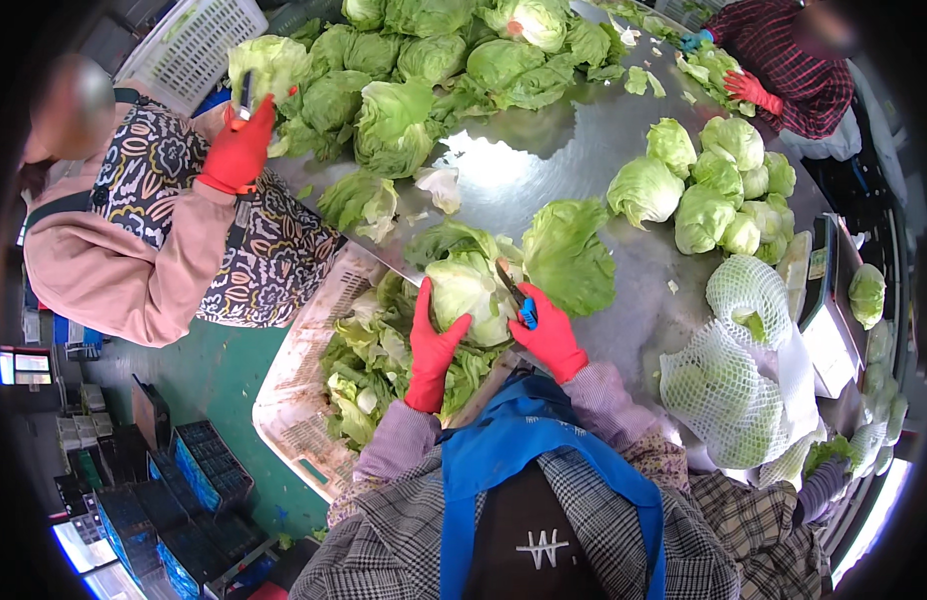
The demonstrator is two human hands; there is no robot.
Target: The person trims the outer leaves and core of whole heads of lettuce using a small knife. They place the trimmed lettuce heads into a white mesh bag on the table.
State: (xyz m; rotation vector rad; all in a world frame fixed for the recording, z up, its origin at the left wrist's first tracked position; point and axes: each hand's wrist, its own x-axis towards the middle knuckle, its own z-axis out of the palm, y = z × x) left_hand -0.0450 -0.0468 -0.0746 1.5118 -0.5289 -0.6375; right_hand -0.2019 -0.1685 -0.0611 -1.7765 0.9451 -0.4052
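At the steel table's (544, 150) near edge, the left hand (434, 345) is cupping a light, crisp, bruisable iceberg lettuce head (471, 290) from beneath while the right hand (549, 330) is gripping a blue-handled knife (517, 293) against it.

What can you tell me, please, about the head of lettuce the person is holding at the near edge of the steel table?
The head of lettuce is pale green and round, with crinkled, tightly wrapped leaves and darker, looser leaves spreading around it. It sits at the near edge of the steel table, above a crate of leaf trimmings. The red-gloved left hand cups its left side; the right hand presses a blue-handled knife against its right side.
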